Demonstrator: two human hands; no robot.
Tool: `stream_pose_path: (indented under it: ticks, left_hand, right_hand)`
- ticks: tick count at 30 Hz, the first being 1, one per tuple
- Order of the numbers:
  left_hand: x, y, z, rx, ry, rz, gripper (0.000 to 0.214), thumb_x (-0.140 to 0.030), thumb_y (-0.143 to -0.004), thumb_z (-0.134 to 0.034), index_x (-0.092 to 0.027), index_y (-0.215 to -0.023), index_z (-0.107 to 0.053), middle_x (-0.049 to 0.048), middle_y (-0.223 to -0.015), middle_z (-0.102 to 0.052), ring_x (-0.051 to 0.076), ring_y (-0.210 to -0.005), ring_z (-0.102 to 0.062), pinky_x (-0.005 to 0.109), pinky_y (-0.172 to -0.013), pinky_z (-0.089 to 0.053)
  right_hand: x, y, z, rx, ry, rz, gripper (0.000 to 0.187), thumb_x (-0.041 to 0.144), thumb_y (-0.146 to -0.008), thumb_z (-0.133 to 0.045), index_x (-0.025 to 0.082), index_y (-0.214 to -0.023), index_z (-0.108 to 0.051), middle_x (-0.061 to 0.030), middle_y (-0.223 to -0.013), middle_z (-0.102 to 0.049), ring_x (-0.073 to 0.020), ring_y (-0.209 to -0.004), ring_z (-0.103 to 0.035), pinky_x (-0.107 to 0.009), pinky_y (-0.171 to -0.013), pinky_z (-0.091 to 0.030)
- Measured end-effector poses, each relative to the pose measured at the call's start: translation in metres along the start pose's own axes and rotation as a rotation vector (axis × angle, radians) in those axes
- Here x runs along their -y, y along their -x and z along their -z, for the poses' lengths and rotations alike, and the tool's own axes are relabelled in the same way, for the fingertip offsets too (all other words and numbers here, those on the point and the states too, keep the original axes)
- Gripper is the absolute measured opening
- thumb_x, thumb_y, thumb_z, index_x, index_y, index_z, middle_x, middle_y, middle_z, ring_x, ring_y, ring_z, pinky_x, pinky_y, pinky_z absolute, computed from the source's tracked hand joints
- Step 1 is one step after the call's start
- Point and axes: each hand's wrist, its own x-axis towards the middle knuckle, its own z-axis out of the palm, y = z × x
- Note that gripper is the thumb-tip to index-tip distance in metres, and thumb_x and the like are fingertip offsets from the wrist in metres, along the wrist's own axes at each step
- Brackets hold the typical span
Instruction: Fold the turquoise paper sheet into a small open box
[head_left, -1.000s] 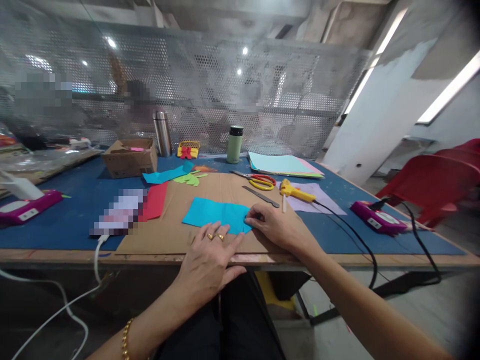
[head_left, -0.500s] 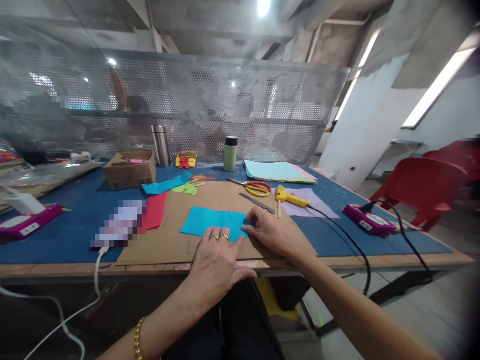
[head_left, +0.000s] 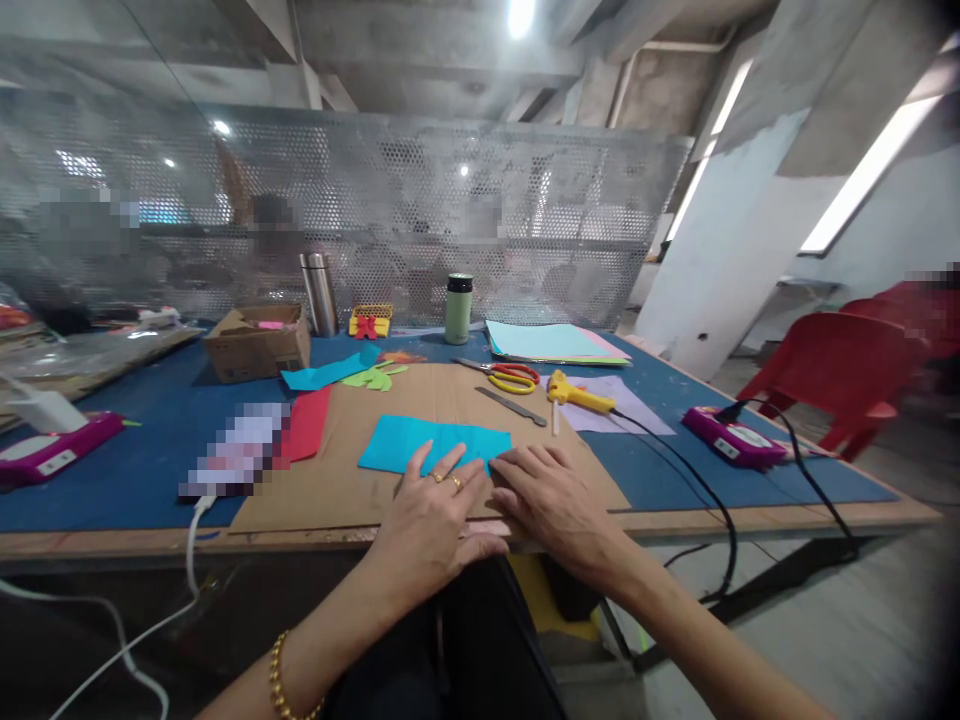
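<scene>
A blue sheet of paper (head_left: 397, 443) lies on a flat piece of brown cardboard (head_left: 315, 495), creased across its surface. My left hand (head_left: 431, 510) rests on its lower edge with fingers spread, two of them wearing rings. At the paper's lower right corner, my right hand (head_left: 551, 505) has its fingers bent and close together, thumb below them; the corner is hidden there. Beyond that hand lie a grey metal blade (head_left: 511, 406), scissors (head_left: 514, 377) with red and yellow handles, and a yellow glue gun (head_left: 577, 393).
Left of the cardboard are red paper (head_left: 306, 425) and a phone (head_left: 244, 445) on a cable. Behind stand a cardboard box (head_left: 259, 343), a steel flask (head_left: 320, 295) and a green bottle (head_left: 458, 310). A stack of coloured paper (head_left: 551, 340) lies at the back right; a purple power strip (head_left: 731, 437) sits right.
My right hand has moved down from the paper's right edge to its lower corner, uncovering the upper right part. My left hand has stayed nearly in place, fingers slightly more spread.
</scene>
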Motion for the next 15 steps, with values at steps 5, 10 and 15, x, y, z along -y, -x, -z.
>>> stream_pose_path:
  ticks: [5,10,15]
  left_hand:
    - [0.0,0.001,-0.002,-0.009,-0.021,-0.015,0.07,-0.066,-0.088,-0.053,-0.019,-0.14,-0.05,0.0116,-0.14,-0.06,0.03,-0.14,-0.043,0.058,-0.118,-0.019]
    - [0.0,0.0,-0.003,-0.001,-0.029,0.006,0.072,-0.067,-0.086,-0.056,-0.019,-0.139,-0.05,0.0111,-0.14,-0.06,0.03,-0.138,-0.046,0.058,-0.118,-0.02]
    - [0.0,0.0,-0.003,-0.011,-0.023,0.01,0.074,-0.067,-0.084,-0.058,-0.019,-0.141,-0.049,0.012,-0.141,-0.059,0.032,-0.138,-0.045,0.06,-0.118,-0.017]
  right_hand:
    - [0.012,-0.001,-0.004,0.019,0.077,-0.022,0.027,0.036,-0.102,-0.046,0.016,-0.09,-0.06,-0.0081,-0.09,-0.06,-0.0217,-0.083,-0.048,-0.035,-0.078,-0.036]
    - [0.013,-0.005,-0.002,0.014,0.101,-0.044,0.032,0.037,-0.103,-0.041,0.016,-0.09,-0.062,-0.0077,-0.087,-0.059,-0.0216,-0.083,-0.047,-0.035,-0.079,-0.033]
    - [0.009,-0.015,0.007,0.093,0.15,-0.06,0.024,0.022,-0.099,-0.043,0.019,-0.107,-0.065,-0.0083,-0.094,-0.059,-0.0219,-0.085,-0.049,-0.035,-0.076,-0.031]
